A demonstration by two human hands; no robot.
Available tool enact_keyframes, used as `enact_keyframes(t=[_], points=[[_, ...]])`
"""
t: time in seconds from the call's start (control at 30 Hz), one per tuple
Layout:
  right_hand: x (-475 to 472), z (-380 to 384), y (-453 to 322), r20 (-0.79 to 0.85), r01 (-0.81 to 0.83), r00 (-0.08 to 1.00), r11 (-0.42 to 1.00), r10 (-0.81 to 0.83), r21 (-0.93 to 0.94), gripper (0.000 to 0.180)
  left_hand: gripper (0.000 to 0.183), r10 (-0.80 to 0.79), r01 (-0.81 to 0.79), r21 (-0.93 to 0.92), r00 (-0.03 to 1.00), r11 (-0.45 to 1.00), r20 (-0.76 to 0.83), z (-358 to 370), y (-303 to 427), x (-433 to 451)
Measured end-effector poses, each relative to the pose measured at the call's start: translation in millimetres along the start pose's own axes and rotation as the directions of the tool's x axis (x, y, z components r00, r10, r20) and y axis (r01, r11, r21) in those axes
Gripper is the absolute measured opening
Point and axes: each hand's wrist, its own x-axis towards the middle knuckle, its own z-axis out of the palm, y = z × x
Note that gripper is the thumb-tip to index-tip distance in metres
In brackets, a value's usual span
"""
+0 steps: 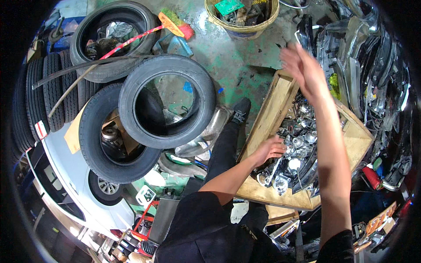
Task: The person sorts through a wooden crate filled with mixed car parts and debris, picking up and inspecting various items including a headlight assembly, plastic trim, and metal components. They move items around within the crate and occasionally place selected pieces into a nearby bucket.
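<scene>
My left hand [269, 150] is over the left side of a wooden box [352, 149], its fingertips beside clear and silvery lamp parts [297, 144]. Whether they touch the parts cannot be told. Nothing shows in that hand, and its fingers are a little bent. Above the far end of the box is my right hand [302, 70], blurred by motion, thumb apart from the fingers and no object seen in it. My right forearm hides part of the heap. Near the front of the box lie a round white piece [294, 164] and a black curved trim piece [306, 172].
On the left lie loose tyres [167, 141], with a red-handled broom [131, 41] across one. A bucket of scrap [243, 31] holding a green circuit board [229, 6] stands ahead. Car lamp housings [352, 69] pile up at right. A white car [75, 174] is at lower left.
</scene>
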Motion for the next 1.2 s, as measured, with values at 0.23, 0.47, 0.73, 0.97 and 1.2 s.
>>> enact_keyframes(t=[0.23, 0.47, 0.73, 0.97, 1.2], points=[[-146.2, -36.4, 50.1, 0.276, -0.327, 0.944, 0.6, 0.178, 0.73, 0.093, 0.092, 0.337, -0.275, -0.556, 0.941, 0.784, 0.01, 21.1, 24.4, -58.3], [-322.6, -53.1, 78.9, -0.196, 0.33, 0.913, 0.93, -0.358, -0.163, 0.075, 0.073, 0.359, -0.271, -0.56, 0.932, 0.783, 0.051, 109.4, -94.3, -73.1], [-486.2, -125.5, 172.1, -0.094, 0.196, 0.98, 0.903, -0.173, 0.383, 0.071, 0.066, 0.542, -0.53, 0.76, 0.791, 0.377, 0.282, 259.2, -290.2, -69.7], [-482.3, -111.2, 211.8, -0.126, -0.258, 0.956, 0.964, 0.265, 0.069, 0.045, 0.046, 0.69, -0.403, 0.915, 0.67, 0.028, 0.274, 101.0, -198.9, -97.1], [-497.0, -20.9, 236.3, -0.319, -0.524, 0.761, 0.825, 0.564, 0.21, 0.03, 0.032, 0.649, 0.016, 0.712, 0.395, 0.702, -0.65, -296.9, -152.8, -238.6]])
